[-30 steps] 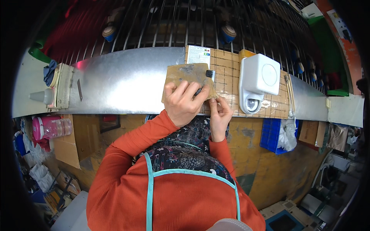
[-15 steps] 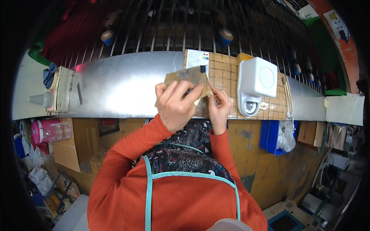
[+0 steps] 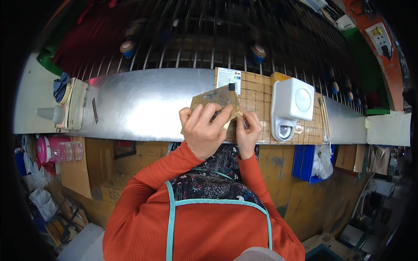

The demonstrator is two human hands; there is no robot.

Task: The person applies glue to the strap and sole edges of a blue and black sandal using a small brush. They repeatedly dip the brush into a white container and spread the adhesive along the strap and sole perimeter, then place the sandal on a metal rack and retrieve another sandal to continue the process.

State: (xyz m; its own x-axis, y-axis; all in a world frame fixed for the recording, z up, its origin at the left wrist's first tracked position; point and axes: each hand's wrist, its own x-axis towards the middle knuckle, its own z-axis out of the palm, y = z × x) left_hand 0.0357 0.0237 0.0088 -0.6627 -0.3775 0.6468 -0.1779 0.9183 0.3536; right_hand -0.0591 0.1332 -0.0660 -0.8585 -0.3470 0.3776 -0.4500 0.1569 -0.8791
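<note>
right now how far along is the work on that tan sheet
Nothing finished shows on the metal bench. In hand: the left hand holds the tan sheet while the right hand pinches its lower right edge. How much remains cannot be told.

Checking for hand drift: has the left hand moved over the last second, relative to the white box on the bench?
Yes. The left hand has shifted slightly left, away from the white box, with its fingers now curled over the tan sheet.

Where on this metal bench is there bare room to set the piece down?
The widest bare stretch of the metal bench lies between the small box at its left end and the left hand. It is crowded to the right: gridded mat, white device, both hands.
</note>
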